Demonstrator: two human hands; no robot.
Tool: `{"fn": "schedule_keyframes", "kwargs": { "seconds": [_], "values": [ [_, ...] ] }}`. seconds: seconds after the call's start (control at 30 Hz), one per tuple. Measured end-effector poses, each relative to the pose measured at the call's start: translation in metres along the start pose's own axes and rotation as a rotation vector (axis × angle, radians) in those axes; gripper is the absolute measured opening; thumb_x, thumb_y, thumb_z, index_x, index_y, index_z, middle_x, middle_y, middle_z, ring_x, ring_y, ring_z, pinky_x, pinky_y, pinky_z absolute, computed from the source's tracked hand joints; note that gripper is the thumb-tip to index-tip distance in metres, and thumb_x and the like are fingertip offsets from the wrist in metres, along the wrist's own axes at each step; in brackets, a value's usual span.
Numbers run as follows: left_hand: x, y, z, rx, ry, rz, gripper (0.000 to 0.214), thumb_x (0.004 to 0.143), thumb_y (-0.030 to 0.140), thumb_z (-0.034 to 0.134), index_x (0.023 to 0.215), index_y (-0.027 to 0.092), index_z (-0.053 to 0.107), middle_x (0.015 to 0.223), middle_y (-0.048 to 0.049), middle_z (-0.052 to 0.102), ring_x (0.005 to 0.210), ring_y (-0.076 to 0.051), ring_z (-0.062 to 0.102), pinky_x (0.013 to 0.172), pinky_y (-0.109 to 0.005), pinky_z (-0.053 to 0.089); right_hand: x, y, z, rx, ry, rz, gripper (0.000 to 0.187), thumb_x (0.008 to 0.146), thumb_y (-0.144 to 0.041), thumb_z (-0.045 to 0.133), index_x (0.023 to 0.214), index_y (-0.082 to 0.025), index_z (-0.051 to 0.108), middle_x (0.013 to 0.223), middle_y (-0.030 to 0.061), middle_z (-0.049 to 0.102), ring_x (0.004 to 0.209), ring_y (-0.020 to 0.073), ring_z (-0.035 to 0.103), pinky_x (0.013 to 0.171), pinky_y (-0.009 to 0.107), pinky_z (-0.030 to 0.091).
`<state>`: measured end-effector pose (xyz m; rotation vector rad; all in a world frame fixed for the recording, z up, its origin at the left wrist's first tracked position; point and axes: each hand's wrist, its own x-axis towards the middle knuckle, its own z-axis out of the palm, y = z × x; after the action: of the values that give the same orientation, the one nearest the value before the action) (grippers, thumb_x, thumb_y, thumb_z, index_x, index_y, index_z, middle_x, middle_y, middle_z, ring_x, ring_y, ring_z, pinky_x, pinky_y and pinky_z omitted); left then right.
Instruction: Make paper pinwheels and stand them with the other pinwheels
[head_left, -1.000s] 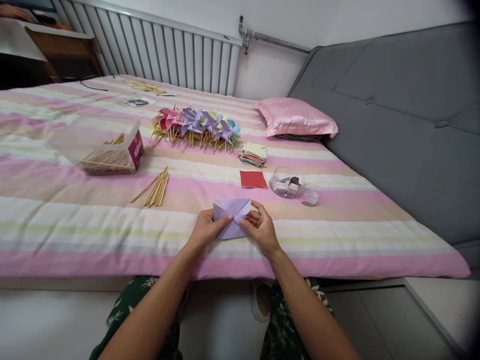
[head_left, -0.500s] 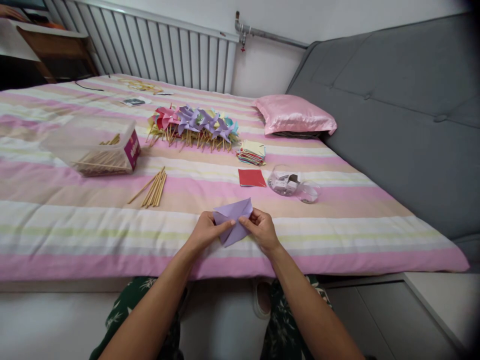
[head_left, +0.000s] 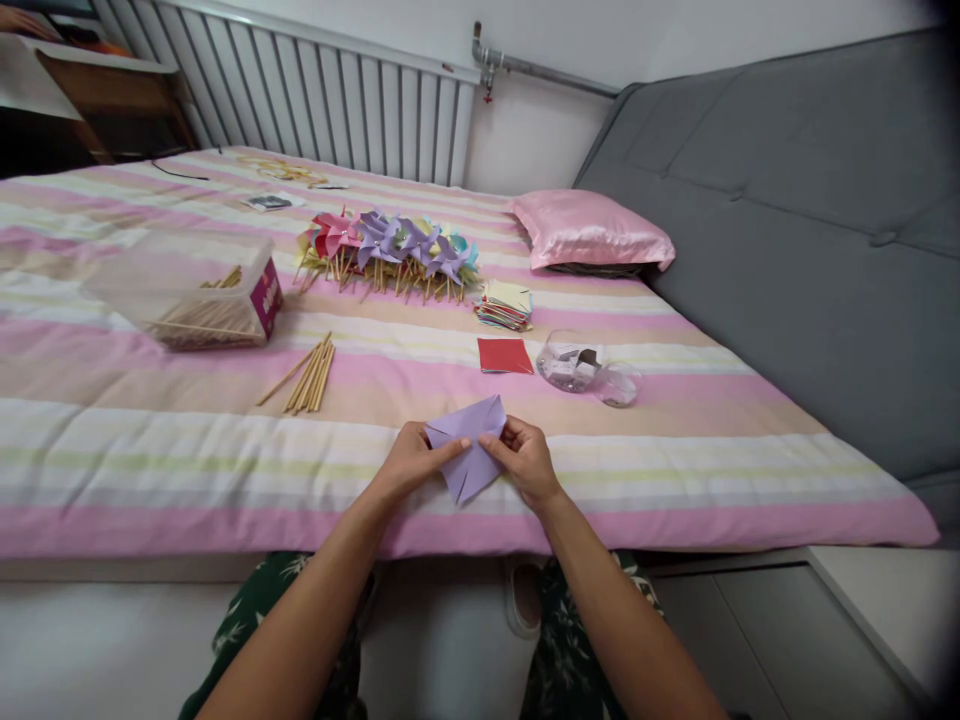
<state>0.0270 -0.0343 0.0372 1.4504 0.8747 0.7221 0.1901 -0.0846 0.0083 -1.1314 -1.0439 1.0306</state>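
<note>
Between my two hands is a square of purple paper (head_left: 468,462) with slits running in from its corners, held just over the bed's near edge. My left hand (head_left: 414,458) grips its left side, thumb on top and fingers beneath. On the right side my right hand (head_left: 526,458) pinches it the same way, its thumb near the middle. Beyond the hands lie a red paper square (head_left: 505,356) and a stack of coloured paper squares (head_left: 505,305). To the left, several thin wooden sticks (head_left: 309,376) lie in a loose bunch.
A clear plastic box (head_left: 202,290) holds more sticks. Finished paper pinwheels (head_left: 390,246) lie in a row behind. Right of the red square stand a clear round container (head_left: 564,362) and a small clear dish (head_left: 619,385). A pink pillow (head_left: 592,228) rests by the grey headboard (head_left: 787,230).
The purple paper's near corner has opened out flatter, and a slit now shows there. Both hands keep their hold in nearly the same place.
</note>
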Motion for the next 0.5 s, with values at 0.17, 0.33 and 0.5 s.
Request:
{"fn": "schedule_keyframes", "kwargs": {
  "seconds": [0.17, 0.33, 0.5],
  "values": [
    [0.0013, -0.0016, 0.0013, -0.007, 0.032, -0.013, 0.031, 0.062, 0.04, 0.071, 0.056, 0.012, 0.062, 0.05, 0.0011, 0.049, 0.049, -0.009, 0.039, 0.045, -0.02, 0.03, 0.0, 0.0033, -0.0005, -0.04, -0.001, -0.039, 0.026, 0.07, -0.04, 0.071, 0.077, -0.017, 0.06, 0.07, 0.0009, 0.061, 0.064, 0.014, 0.055, 0.06, 0.025, 0.046],
    [0.0016, -0.0007, 0.0018, -0.044, 0.048, -0.023, 0.03, 0.06, 0.041, 0.073, 0.059, 0.012, 0.066, 0.053, -0.0001, 0.055, 0.05, -0.01, 0.043, 0.047, -0.021, 0.033, 0.0006, 0.0055, -0.0003, -0.089, 0.016, -0.045, 0.027, 0.07, -0.041, 0.07, 0.078, -0.018, 0.06, 0.071, 0.001, 0.061, 0.064, 0.0141, 0.055, 0.059, 0.025, 0.046],
    [0.0032, -0.005, 0.0041, -0.119, 0.127, -0.052, 0.029, 0.057, 0.036, 0.076, 0.063, 0.01, 0.068, 0.057, -0.0021, 0.06, 0.051, -0.012, 0.049, 0.05, -0.022, 0.037, -0.0001, -0.0002, 0.0009, -0.017, -0.015, -0.042, 0.037, 0.071, -0.038, 0.071, 0.101, -0.021, 0.058, 0.081, 0.0019, 0.063, 0.072, 0.0154, 0.059, 0.065, 0.026, 0.048]
  ]
}}
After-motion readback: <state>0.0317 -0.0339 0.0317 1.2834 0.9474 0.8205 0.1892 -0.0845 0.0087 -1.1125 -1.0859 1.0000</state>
